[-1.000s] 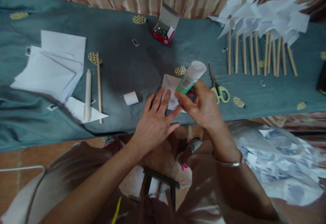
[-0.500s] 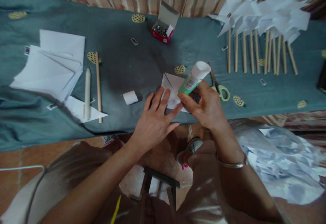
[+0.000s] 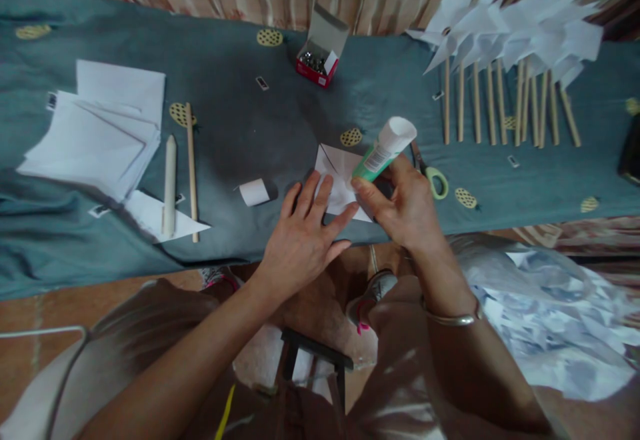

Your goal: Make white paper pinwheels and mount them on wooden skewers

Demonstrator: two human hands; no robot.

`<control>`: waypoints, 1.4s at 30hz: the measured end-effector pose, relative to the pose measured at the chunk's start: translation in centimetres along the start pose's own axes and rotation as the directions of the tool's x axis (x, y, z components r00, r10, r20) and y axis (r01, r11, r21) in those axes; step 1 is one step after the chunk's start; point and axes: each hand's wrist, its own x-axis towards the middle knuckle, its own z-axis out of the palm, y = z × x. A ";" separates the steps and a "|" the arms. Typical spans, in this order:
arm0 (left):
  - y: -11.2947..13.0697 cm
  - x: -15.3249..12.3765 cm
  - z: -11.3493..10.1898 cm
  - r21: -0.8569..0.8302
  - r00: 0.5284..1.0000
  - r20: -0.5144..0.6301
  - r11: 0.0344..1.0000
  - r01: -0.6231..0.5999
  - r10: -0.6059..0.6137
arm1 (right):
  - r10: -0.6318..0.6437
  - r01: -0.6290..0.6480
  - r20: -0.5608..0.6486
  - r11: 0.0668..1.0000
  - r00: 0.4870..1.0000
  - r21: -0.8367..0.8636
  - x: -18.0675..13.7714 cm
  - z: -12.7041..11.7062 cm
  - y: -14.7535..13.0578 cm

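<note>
A square of white paper (image 3: 336,160) with a slit running in from one corner lies near the table's front edge. My left hand (image 3: 305,233) rests flat over its left side, fingers spread. My right hand (image 3: 407,203) is closed around a green and white glue stick (image 3: 384,150), which tilts with its lower end at the paper; that end is hidden by the fingers. The white cap (image 3: 254,192) lies on its side to the left of my left hand. Scissors with pale green handles (image 3: 438,183) lie just beyond my right hand, partly covered by it.
White paper pinwheels on sticks (image 3: 520,33) lie at the back right. An open red box (image 3: 315,70) of small metal pieces stands at the back. Paper sheets (image 3: 95,133), a wooden stick (image 3: 192,173) and a whitish pointed rod (image 3: 171,187) are on the left. A plastic bag (image 3: 550,320) sits lower right.
My right hand and the glue stick have shifted very slightly over the paper. My left hand stays in place on it. The whole view has moved a little.
</note>
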 end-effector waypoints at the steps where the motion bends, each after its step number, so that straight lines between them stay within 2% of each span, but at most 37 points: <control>1: 0.0 0.0 0.0 0.001 1.000 0.000 1.000 0.000 0.000 | -0.003 0.003 -0.003 1.000 1.000 -0.002 0.0 0.1 0.0; 10: 0.0 0.1 0.0 0.000 1.000 -0.008 1.000 0.003 -0.003 | -0.006 0.006 -0.023 1.000 1.000 0.002 0.6 0.6 -0.5; 13: 0.0 0.0 0.0 0.005 1.000 -0.012 1.000 0.001 -0.001 | 0.012 -0.011 -0.019 0.998 1.000 0.062 0.8 0.8 -0.3; 15: 0.0 0.0 0.0 0.010 1.000 -0.011 1.000 -0.005 0.005 | 0.047 -0.046 -0.001 0.986 0.999 0.162 1.1 0.9 0.1; 17: -0.1 0.0 -0.1 0.013 1.000 -0.013 1.000 -0.010 0.010 | 0.092 -0.089 0.006 0.943 0.996 0.320 1.3 0.9 0.6; 20: -0.1 0.0 -0.1 0.023 1.000 -0.012 1.000 -0.017 0.017 | 0.153 -0.116 -0.020 0.819 0.988 0.561 1.7 0.6 1.1; 22: -0.1 0.1 -0.1 0.032 1.000 -0.017 0.999 -0.022 0.023 | 0.190 -0.123 -0.030 0.740 0.981 0.661 1.9 0.2 1.4; 26: -0.1 -0.1 -0.2 0.006 0.997 -0.057 0.999 -0.049 0.049 | 0.265 -0.172 0.002 0.623 0.964 0.763 2.2 -0.5 1.9; 30: -1.7 -0.7 -1.9 -0.013 0.987 -0.146 0.997 -0.071 0.069 | 0.282 -0.170 0.007 0.556 0.959 0.814 2.1 -0.6 2.2; 32: -3.4 -1.2 -3.2 -0.004 0.975 -0.224 1.000 -0.010 0.009 | 0.301 -0.165 0.003 0.513 0.954 0.842 2.0 -0.5 2.1; 34: -5.5 -1.6 -4.3 -0.008 0.959 -0.260 0.993 0.115 -0.113 | 0.330 -0.177 0.019 0.456 0.944 0.872 1.7 -0.6 1.8; 37: -8.2 -2.2 -5.1 -0.029 0.939 -0.199 0.959 0.280 -0.280 | 0.355 -0.216 0.077 0.372 0.932 0.903 1.4 -0.9 1.0; 39: -8.9 -2.3 -5.2 -0.066 0.927 -0.161 0.940 0.334 -0.340 | 0.358 -0.237 0.114 0.323 0.927 0.916 1.1 -1.0 0.5; 42: -8.2 -2.0 -4.7 -0.189 0.905 -0.138 0.907 0.376 -0.403 | 0.359 -0.257 0.151 0.268 0.921 0.928 0.8 -0.8 -0.3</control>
